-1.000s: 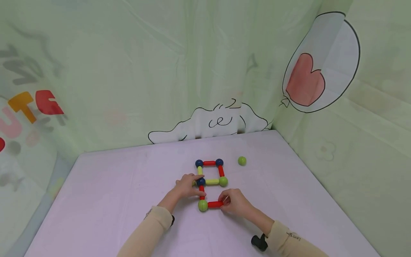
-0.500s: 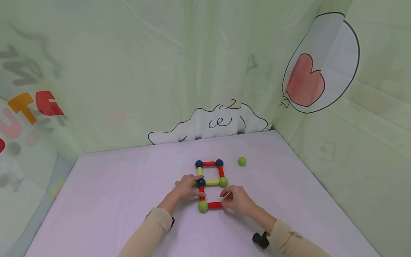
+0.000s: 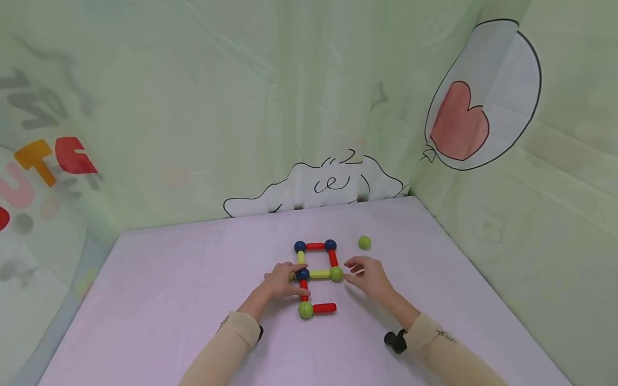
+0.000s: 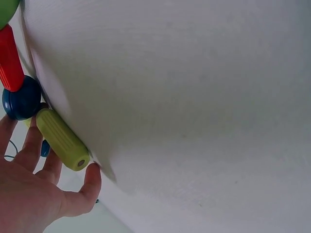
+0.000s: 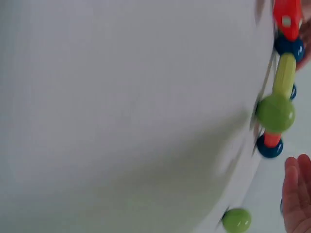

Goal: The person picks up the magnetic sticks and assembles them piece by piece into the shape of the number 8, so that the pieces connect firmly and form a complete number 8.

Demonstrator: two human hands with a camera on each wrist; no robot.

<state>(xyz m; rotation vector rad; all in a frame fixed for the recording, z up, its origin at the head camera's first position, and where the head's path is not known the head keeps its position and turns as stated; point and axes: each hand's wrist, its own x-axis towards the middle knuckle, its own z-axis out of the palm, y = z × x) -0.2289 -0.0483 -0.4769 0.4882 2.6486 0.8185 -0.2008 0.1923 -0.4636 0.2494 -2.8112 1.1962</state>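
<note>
A magnetic rod-and-ball frame lies on the table, with blue balls, green balls, red rods and yellow-green rods. My left hand (image 3: 280, 280) holds it at the near-left blue ball (image 3: 302, 274), index finger above and thumb by the red rod (image 3: 303, 292) below. In the left wrist view, a yellow-green rod (image 4: 63, 139) lies between thumb and fingers, its outer end bare. My right hand (image 3: 370, 276) holds nothing; its loosely bent fingers are just right of a green ball (image 3: 336, 273). A lower red rod (image 3: 324, 308) runs from another green ball (image 3: 306, 310), its right end bare.
A loose green ball (image 3: 364, 243) rests beyond the right hand. Pale cloth covers the table (image 3: 193, 300). Printed curtains (image 3: 193, 118) hang behind it and along the right side. Black cameras are strapped at both wrists.
My right hand has let go of the lower red rod and moved up and right, beside the green ball. The rod stays attached at its left end. My left hand has stayed put.
</note>
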